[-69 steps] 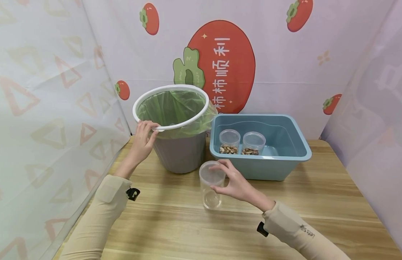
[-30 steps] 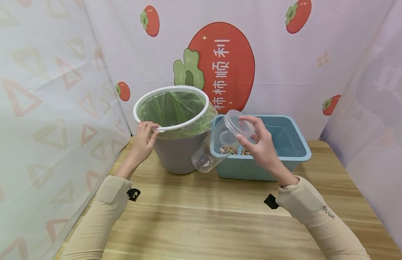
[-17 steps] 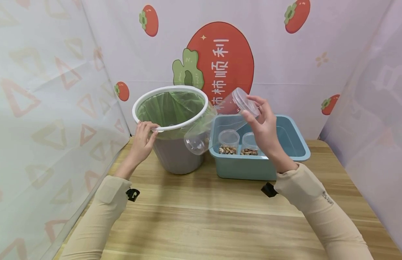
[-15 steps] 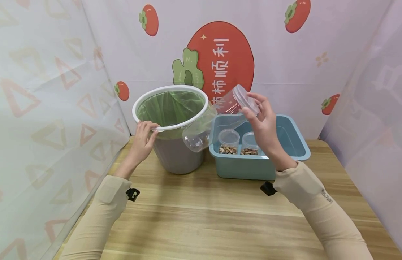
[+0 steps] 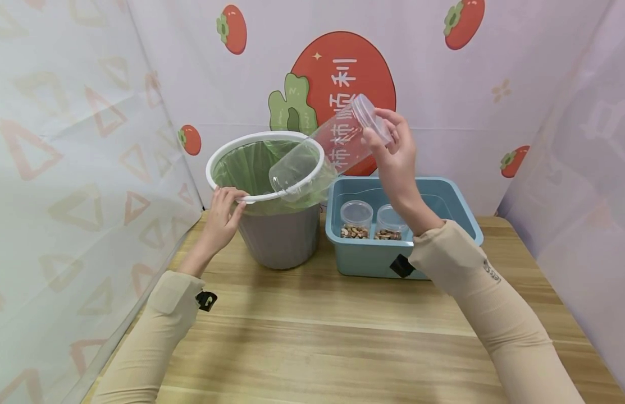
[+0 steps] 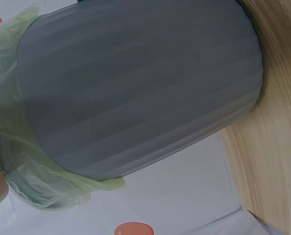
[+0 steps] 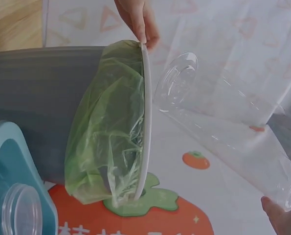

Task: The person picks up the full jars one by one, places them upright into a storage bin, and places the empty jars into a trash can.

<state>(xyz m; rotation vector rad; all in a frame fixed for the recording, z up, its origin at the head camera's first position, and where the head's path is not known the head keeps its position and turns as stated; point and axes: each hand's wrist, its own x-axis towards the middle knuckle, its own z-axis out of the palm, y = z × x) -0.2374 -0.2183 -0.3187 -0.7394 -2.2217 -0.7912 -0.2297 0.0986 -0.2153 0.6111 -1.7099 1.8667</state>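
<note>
Your right hand [image 5: 393, 151] pinches the lidded end of a clear, empty plastic jar [image 5: 322, 148] and holds it raised and tilted, lid [image 5: 371, 115] uppermost, with its base dipping over the white rim of the grey bin [image 5: 279, 238]. The right wrist view shows the jar's base [image 7: 177, 83] hanging just outside the plane of the rim, close to it but not touching. Your left hand [image 5: 222, 216] grips the near edge of that rim [image 5: 264, 196], fingers curled over the white ring and the green liner bag [image 5: 256, 165] that is folded out over the bin's side. The bin stands upright on the wooden bench [image 5: 332, 336], just beside a blue tub [image 5: 459, 224] to its right. Inside the tub, two small lidded jars holding nuts [image 5: 356, 220] [image 5: 388, 223] stand side by side near its front left corner. Both your forearms wear beige sleeves [image 5: 160, 331]. Behind the bench hangs a pale backdrop printed with a large red persimmon [image 5: 373, 62] and smaller ones around it.
</note>
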